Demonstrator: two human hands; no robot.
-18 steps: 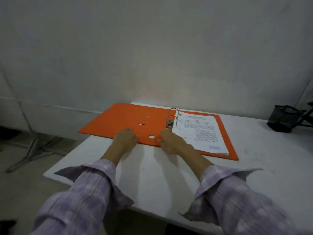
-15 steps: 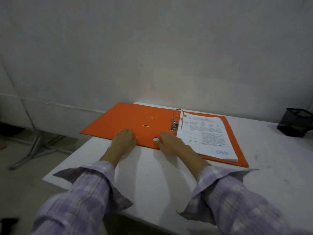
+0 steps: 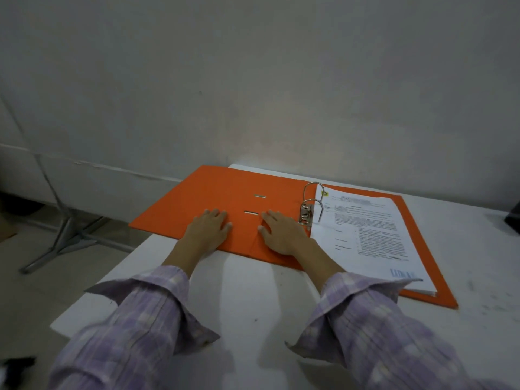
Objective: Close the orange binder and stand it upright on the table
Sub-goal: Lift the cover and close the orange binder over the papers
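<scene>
The orange binder (image 3: 202, 198) lies wide open and flat on the white table (image 3: 247, 294), its left cover sticking out past the table's left edge. Metal rings (image 3: 311, 208) stand at the spine, and a stack of printed sheets (image 3: 368, 235) rests on the right cover. My left hand (image 3: 209, 229) lies palm down on the left cover with fingers spread. My right hand (image 3: 282, 233) lies flat beside it over the spine, just left of the rings. Neither hand grips anything.
A grey wall (image 3: 253, 80) rises right behind the table. Metal stand legs (image 3: 64, 232) stand on the floor to the left. A dark object (image 3: 513, 218) shows at the right frame edge on the table.
Both hands have slid further onto the binder, from its near edge towards the slots and rings. The view has shifted, so the black holder at the right is almost out of frame.
</scene>
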